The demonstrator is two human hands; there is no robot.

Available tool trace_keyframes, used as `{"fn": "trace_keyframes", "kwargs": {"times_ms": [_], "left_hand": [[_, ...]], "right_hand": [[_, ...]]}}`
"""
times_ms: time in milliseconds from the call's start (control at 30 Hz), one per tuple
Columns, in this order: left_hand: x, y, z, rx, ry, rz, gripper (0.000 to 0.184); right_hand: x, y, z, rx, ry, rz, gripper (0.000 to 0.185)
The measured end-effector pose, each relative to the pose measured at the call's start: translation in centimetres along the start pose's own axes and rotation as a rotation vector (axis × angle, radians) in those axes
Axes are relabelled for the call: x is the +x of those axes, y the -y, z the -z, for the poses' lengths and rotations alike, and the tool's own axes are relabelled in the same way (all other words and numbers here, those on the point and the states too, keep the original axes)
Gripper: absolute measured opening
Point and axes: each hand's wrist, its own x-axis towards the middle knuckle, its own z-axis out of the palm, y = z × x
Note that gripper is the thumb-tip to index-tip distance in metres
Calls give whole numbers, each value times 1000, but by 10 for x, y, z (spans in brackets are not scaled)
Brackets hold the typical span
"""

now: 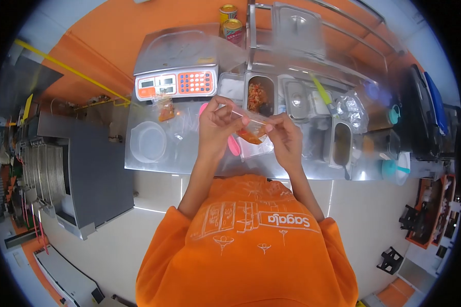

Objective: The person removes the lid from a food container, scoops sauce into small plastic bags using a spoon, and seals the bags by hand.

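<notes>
Between my two hands hangs a small clear zip bag [250,136] with orange-red food in its lower part. My left hand [218,123] pinches the bag's top edge on one side, and my right hand [286,135] pinches the other side. Just beyond the bag stands a steel pan [260,97] of chopped reddish food. A pink-handled utensil [234,145] lies partly hidden behind my left hand. Another filled zip bag [165,109] rests in front of the scale [175,83].
A round clear plastic tub [148,142] sits at the left. To the right are a lidded steel pan [295,100], a deep steel container [341,143], a green-handled utensil [321,91] and a crumpled plastic bag [351,111]. Two cans [232,30] stand behind the scale.
</notes>
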Motion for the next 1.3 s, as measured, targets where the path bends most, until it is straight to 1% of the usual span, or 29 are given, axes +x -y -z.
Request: {"fn": "trace_keyframes", "kwargs": {"times_ms": [133, 200, 300, 433, 500, 533, 633, 700, 800, 933, 1000, 1100, 1233, 1300], "left_hand": [[-4, -13, 12, 3, 17, 23, 39], [-4, -15, 19, -11, 13, -8, 42], [-6, -21, 35, -8, 32, -25, 46], [-7, -30, 54, 11, 78, -58, 47], [-8, -32, 67, 37, 89, -35, 47], [-8, -33, 73, 50, 95, -23, 47], [-11, -42, 82, -29, 11, 22, 46], [-11, -43, 99, 10, 52, 38, 47], [-14, -43, 112, 70, 52, 30, 48], [-19, -45, 126, 35, 67, 16, 48], [-22, -45, 133, 67, 68, 20, 47], [-26, -39, 146, 114, 66, -4, 46], [-34, -33, 160, 250, 112, -43, 44], [-38, -34, 164, 213, 82, -30, 44]], "right_hand": [[0, -6, -13, -6, 17, 42, 8], [2, -8, -20, -44, 41, 68, 7], [5, -13, -35, -66, 43, 158, 5], [8, -12, -57, -200, 55, 116, 5], [9, -13, -67, -236, 68, 117, 5], [10, -14, -72, -232, 54, 126, 5], [12, -17, -87, -212, 21, 120, 5], [11, -19, -96, -190, 17, 73, 5], [12, -14, -111, -367, 74, 73, 6], [12, -21, -128, -379, 78, 58, 7], [10, -24, -134, -389, 88, 65, 8], [8, -29, -142, -390, 124, 9, 8], [11, -27, -155, -494, 187, 132, 8], [12, -30, -160, -541, 234, 191, 9]]}}
